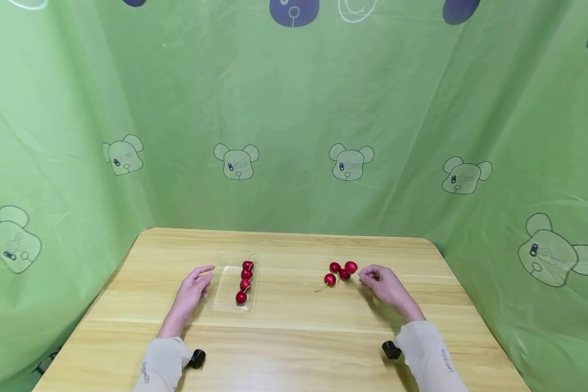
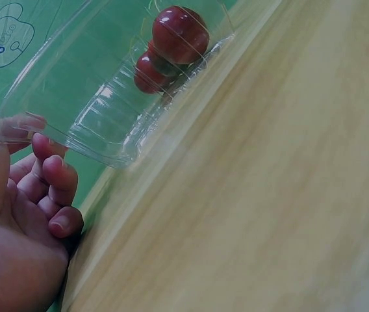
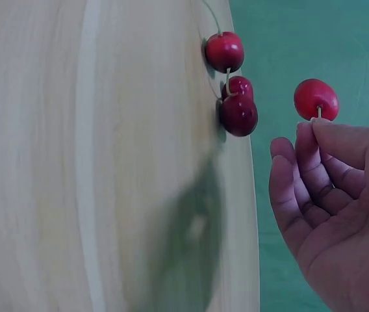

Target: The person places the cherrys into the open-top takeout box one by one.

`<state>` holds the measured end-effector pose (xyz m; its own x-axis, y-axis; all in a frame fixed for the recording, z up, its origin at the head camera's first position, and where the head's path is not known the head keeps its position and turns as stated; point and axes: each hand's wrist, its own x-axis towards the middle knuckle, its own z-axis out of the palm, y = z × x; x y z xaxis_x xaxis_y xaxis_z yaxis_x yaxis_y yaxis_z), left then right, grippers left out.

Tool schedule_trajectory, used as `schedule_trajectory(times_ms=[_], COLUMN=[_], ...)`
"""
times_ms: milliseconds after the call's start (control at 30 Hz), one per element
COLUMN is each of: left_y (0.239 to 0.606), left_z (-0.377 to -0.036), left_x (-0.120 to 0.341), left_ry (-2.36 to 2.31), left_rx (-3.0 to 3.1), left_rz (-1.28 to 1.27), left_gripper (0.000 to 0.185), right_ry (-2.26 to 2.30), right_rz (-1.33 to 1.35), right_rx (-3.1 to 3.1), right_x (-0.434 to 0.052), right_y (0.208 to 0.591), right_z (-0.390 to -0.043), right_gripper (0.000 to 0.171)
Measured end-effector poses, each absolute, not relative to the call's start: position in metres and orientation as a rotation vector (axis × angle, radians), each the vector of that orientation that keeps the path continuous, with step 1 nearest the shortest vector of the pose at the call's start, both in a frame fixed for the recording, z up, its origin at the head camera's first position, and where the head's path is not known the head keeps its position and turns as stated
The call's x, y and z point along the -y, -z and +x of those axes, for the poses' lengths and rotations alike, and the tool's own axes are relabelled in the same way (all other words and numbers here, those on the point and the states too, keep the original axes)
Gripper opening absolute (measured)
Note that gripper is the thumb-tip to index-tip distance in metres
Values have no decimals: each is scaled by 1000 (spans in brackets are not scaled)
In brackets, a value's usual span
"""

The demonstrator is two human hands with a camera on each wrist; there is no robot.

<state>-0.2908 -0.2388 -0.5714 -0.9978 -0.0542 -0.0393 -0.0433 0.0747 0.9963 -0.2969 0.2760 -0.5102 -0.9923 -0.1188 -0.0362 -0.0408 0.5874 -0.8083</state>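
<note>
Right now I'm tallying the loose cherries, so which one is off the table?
The cherry that the right hand pinches by its stem; the other three loose cherries lie clustered on the table.

Two bare hands, left hand (image 1: 192,288) and right hand (image 1: 383,284), emerge from long beige sleeves (image 1: 163,363) with ribbed cuffs and small dark lettering. A small black camera unit (image 1: 196,358) sits at each wrist.

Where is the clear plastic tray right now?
In the head view the clear plastic tray lies left of centre on the wooden table, holding a row of cherries, with the left hand touching its left edge.
</note>
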Motion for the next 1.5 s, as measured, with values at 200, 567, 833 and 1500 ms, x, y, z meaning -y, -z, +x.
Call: schedule_trajectory(times_ms=[200, 567, 833, 1500], left_y=[573, 572, 570, 568], left_z=[-290, -291, -291, -289], left_x=[238, 238, 238, 240], left_ry=[2144, 2156, 2139, 2180], left_rx=[2299, 2290, 2299, 2328], left_rz=[115, 102, 98, 93], left_gripper=[38, 40, 42, 42], right_ry=[1411, 1435, 1434, 1481], right_rz=[-114, -150, -151, -229], right_rx=[-2702, -2709, -2708, -2651], right_x=[-269, -259, -250, -214], right_y=[508, 504, 502, 494], right_z=[-296, -297, -300, -310], right_gripper=[24, 23, 22, 20])
